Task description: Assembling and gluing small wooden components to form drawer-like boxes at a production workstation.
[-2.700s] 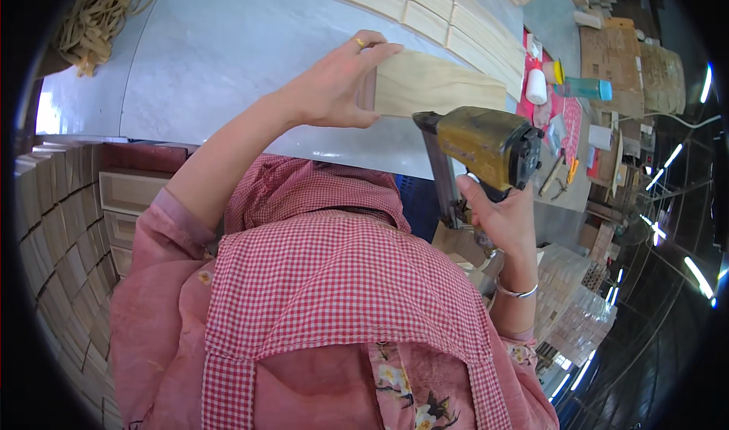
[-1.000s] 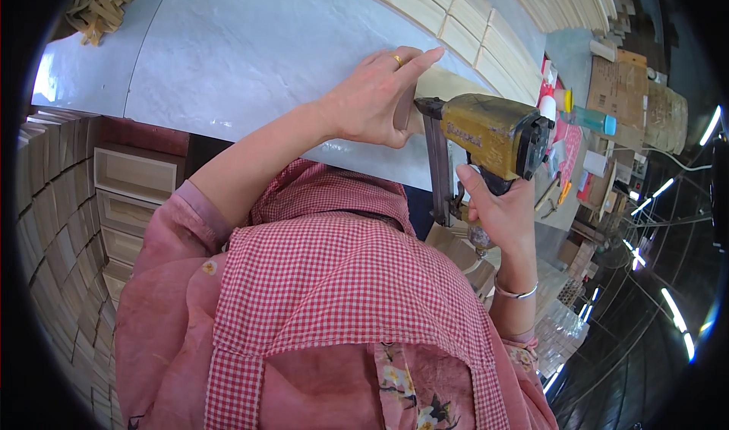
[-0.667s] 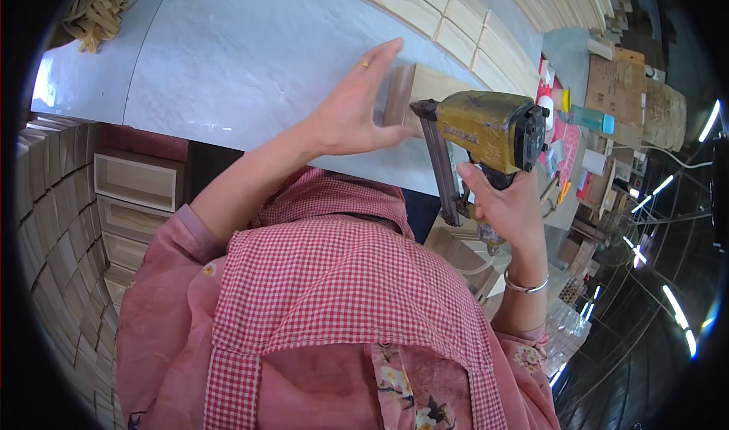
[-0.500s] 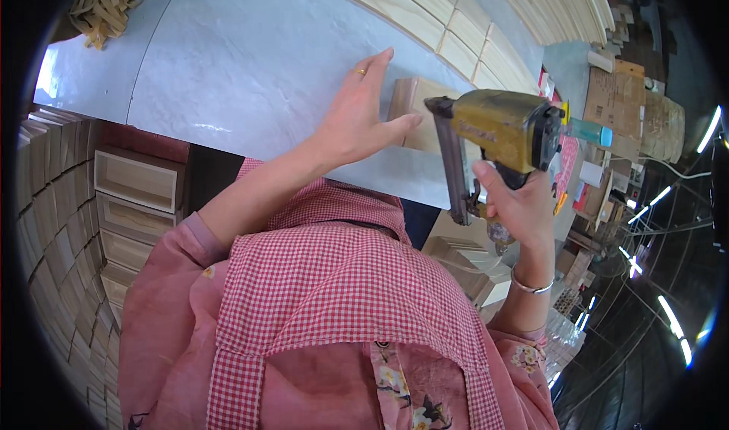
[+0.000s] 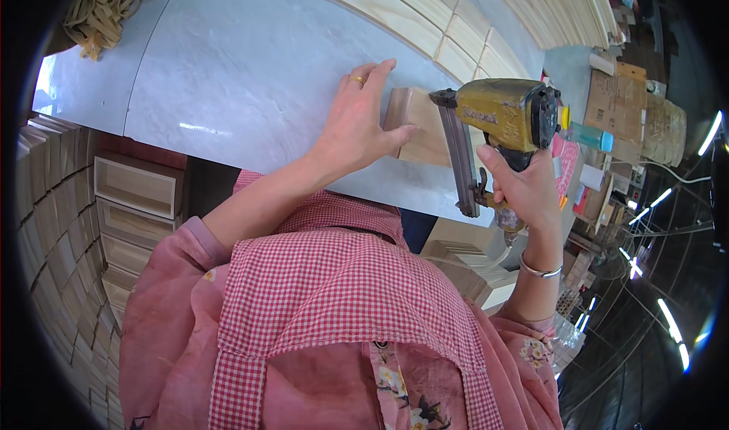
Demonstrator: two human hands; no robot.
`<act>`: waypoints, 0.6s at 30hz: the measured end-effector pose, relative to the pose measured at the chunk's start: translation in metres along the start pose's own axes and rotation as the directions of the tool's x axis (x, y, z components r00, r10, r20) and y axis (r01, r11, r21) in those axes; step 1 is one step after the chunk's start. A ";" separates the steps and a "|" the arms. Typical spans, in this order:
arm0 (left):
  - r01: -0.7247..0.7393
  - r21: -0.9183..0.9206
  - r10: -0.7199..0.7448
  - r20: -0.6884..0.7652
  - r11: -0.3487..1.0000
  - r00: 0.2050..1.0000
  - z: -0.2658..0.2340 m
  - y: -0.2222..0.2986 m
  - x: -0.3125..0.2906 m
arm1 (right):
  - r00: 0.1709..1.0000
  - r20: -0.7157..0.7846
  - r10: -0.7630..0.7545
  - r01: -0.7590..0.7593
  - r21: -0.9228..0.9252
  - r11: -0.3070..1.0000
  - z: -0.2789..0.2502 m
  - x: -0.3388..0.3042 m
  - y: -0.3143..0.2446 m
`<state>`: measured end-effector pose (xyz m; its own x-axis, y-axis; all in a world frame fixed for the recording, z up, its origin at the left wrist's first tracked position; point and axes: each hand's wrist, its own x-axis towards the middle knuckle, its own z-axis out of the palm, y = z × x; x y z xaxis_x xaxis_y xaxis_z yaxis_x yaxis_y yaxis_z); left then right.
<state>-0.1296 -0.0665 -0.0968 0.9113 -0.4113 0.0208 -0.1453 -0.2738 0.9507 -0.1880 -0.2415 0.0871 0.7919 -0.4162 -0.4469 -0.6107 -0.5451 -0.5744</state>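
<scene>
A pale grey counter (image 5: 228,73) carries long wooden slats (image 5: 425,20) along its far side. A small wooden block (image 5: 416,126) lies near its front edge. The left hand (image 5: 357,126) presses flat, fingers spread, against the block's left end. The right hand (image 5: 524,191) grips a yellow nail gun (image 5: 497,115), its nose on the block.

The nail gun (image 5: 497,126) covers the right part of the wooden block (image 5: 414,122); its handle base is hidden inside the right hand (image 5: 524,191).
</scene>
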 end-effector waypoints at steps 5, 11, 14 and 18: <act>-0.031 0.008 0.031 -0.030 0.999 0.999 0.002 -0.004 -0.001 | 0.998 0.062 0.030 -0.025 -0.085 0.996 -0.009 0.010 -0.004; 0.045 -0.075 -0.045 0.012 0.996 0.999 -0.005 0.001 0.001 | 0.991 -0.009 -0.133 0.131 -0.104 0.986 -0.023 0.006 0.010; -0.208 0.070 0.211 -0.045 0.976 0.976 -0.006 0.006 0.005 | 0.990 -0.142 -0.002 -0.006 -0.055 0.998 -0.037 -0.005 0.017; -0.489 0.319 0.485 0.098 0.812 0.869 0.013 0.034 0.015 | 0.977 -0.201 0.070 -0.076 -0.022 0.997 -0.054 -0.009 0.044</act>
<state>-0.1263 -0.0935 -0.0678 0.6839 -0.5750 0.4489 -0.6863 -0.2985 0.6632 -0.2220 -0.3008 0.1028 0.7317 -0.5910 -0.3396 -0.6691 -0.5274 -0.5236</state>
